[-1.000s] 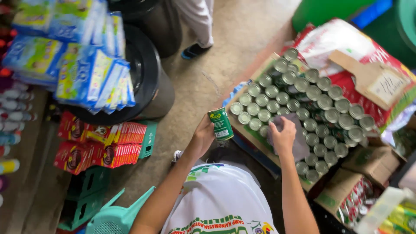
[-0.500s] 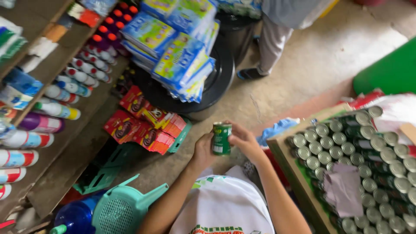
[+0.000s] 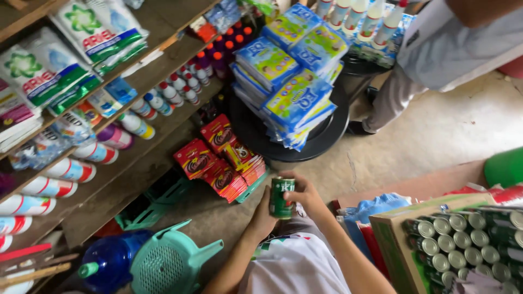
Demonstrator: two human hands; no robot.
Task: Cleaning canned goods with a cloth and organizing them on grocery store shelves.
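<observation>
**Green can held upright in both hands, clear of the carton**

Green can held upright, label side to the camera, left of the cardboard carton and well above the floor. Left hand cupped behind and beneath the can, fingers curled against its far side; fingertips hidden, so exact spread not determinable. Right hand wrapped over the can's right side and top edge, thumb and fingers pressed to the wall, not spread. Grip judged secure but shared; neither hand alone shown bearing the full weight.

Carton filled with rows of matching cans, silver tops up, at the right of the held can. Red sachet packs in a green tray further left of the carton, just beyond the can. Stack of blue and yellow packets on a black round stand, well above and left of the carton. Wooden shelves with bottles and detergent bags far left. Teal strainer at lower left. Another person's legs above the carton, apart from the work.

Advice for the hold: keep the can vertical, palm under the base, thumb opposed to fingers across the body rather than at the rim; keep elbows clear of the sachet tray; avoid knocking the carton wall.
</observation>
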